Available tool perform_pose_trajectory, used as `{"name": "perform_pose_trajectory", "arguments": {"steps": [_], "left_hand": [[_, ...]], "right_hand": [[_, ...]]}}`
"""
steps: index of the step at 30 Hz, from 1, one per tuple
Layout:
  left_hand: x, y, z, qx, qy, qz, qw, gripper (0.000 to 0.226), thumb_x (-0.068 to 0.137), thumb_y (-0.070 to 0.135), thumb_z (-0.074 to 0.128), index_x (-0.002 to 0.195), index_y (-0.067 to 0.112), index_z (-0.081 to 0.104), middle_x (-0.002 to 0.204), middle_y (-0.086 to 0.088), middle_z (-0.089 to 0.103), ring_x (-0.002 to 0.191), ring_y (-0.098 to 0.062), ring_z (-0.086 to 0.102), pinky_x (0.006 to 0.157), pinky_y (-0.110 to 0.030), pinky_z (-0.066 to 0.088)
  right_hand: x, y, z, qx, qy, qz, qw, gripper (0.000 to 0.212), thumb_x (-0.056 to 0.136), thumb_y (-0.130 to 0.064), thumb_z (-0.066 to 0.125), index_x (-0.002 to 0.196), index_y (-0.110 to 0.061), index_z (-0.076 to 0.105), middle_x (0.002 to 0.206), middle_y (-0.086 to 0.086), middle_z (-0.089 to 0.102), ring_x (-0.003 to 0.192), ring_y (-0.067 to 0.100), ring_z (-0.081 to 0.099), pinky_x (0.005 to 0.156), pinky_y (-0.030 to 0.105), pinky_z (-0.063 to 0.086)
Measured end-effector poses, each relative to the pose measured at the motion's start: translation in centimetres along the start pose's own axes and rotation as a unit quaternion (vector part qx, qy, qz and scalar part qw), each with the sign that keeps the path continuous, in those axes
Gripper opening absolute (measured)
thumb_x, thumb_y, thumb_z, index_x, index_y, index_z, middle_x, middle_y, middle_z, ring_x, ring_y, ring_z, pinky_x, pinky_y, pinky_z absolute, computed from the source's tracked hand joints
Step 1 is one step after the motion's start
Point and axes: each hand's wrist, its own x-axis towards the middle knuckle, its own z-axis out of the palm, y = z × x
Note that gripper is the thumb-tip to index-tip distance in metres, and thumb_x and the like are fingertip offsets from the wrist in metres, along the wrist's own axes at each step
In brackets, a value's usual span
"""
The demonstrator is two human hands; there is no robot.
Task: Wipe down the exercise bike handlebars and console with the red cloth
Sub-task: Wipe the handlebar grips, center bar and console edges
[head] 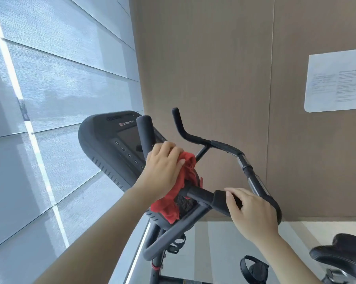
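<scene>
While my left hand (162, 171) clutches bunched red cloth (170, 210) against handlebars (199, 193) beside console (103, 140), my right hand (253, 214) grips same handlebars.

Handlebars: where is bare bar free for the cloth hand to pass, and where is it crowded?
Free: the upright grip above the left hand; the crossbar stretch between the red cloth and the right hand; the far horn. Crowded: the junction beside the console, under the cloth.
</scene>
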Motion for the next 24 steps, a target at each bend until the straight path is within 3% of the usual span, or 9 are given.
{"name": "perform_pose_trajectory", "arguments": {"steps": [4,6,8,11,14,19,22,24], "left_hand": [[-1.8,0.3,0.2,-0.014,-0.172,0.075,0.982,0.055,0.09,0.047,0.023,0.134,0.024,0.046,0.127,0.001,0.054,0.116,-0.021,0.047,0.105,-0.031,0.026],[-1.5,-0.7,-0.5,-0.03,-0.202,0.074,0.976,0.065,0.085,0.045,0.03,0.146,0.021,0.028,0.143,0.002,0.042,0.131,-0.017,0.035,0.11,-0.024,0.015],[-1.6,-1.8,-0.9,-0.034,-0.202,0.07,0.976,0.069,0.085,0.048,0.033,0.147,0.018,0.025,0.149,0.002,0.035,0.139,-0.014,0.026,0.113,-0.022,0.01],[-2.1,-2.2,-0.4,-0.037,-0.175,0.075,0.981,0.066,0.086,0.056,0.032,0.138,0.018,0.044,0.134,0.0,0.054,0.128,-0.02,0.045,0.112,-0.03,0.025],[-2.4,-2.0,0.1,-0.081,-0.139,0.056,0.985,0.053,0.086,0.054,0.042,0.122,0.019,0.058,0.113,0.004,0.065,0.109,-0.02,0.057,0.103,-0.028,0.034],[-3.3,-0.9,-0.6,-0.124,-0.08,-0.011,0.989,0.037,0.083,0.045,0.046,0.107,0.021,0.064,0.099,0.007,0.062,0.095,-0.012,0.052,0.08,-0.034,0.05],[-3.5,-0.7,-1.1,-0.151,-0.067,-0.029,0.986,0.033,0.083,0.037,0.054,0.11,0.022,0.062,0.103,0.008,0.059,0.094,-0.013,0.056,0.079,-0.033,0.05],[-3.8,-0.9,-1.7,-0.169,-0.047,-0.043,0.984,0.034,0.082,0.035,0.055,0.111,0.019,0.062,0.107,0.007,0.058,0.095,-0.013,0.057,0.082,-0.03,0.048]], "right_hand": [[-0.1,0.1,0.0,0.008,0.001,-0.012,1.0,0.034,0.09,-0.043,0.038,0.103,-0.031,0.067,0.099,-0.019,0.068,0.083,0.007,0.064,0.053,0.011,0.034],[0.1,0.0,-0.1,0.014,0.007,-0.015,1.0,0.042,0.087,-0.048,0.032,0.103,-0.031,0.067,0.098,-0.02,0.068,0.082,0.007,0.064,0.053,0.009,0.033],[0.0,0.0,-0.1,0.019,0.008,-0.019,1.0,0.049,0.085,-0.053,0.026,0.103,-0.032,0.067,0.097,-0.02,0.068,0.081,0.005,0.064,0.053,0.008,0.033],[0.1,0.1,-0.1,0.016,0.013,-0.019,1.0,0.054,0.084,-0.055,0.022,0.103,-0.032,0.067,0.098,-0.02,0.068,0.082,0.005,0.064,0.053,0.007,0.032],[0.1,0.1,0.0,0.003,0.009,-0.016,1.0,0.045,0.086,-0.05,0.029,0.102,-0.032,0.068,0.099,-0.02,0.068,0.083,0.006,0.064,0.054,0.006,0.03],[0.0,0.2,-0.1,-0.001,0.006,-0.012,1.0,0.033,0.091,-0.041,0.038,0.103,-0.03,0.068,0.1,-0.017,0.069,0.085,0.011,0.065,0.055,0.017,0.038],[0.0,0.1,-0.2,0.001,-0.006,-0.012,1.0,0.027,0.091,-0.036,0.045,0.105,-0.029,0.067,0.101,-0.015,0.069,0.085,0.011,0.065,0.057,0.019,0.043],[0.0,0.0,-0.4,-0.004,-0.011,-0.013,1.0,0.027,0.091,-0.036,0.045,0.106,-0.03,0.066,0.101,-0.016,0.068,0.083,0.01,0.064,0.053,0.015,0.038]]}}
